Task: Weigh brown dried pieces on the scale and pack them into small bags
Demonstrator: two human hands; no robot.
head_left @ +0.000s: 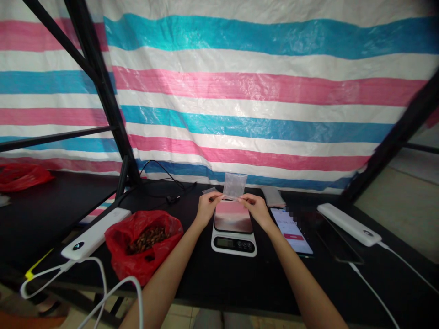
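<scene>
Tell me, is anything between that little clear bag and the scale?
Nothing visible. The left hand and right hand pinch the clear bag by its lower edge, and no object shows between it and the scale.

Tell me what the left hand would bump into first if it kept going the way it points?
The left hand already pinches the small clear bag, which would simply move along with it. Past that, it would probably meet the striped tarp at the back, though depth is hard to judge here.
</scene>
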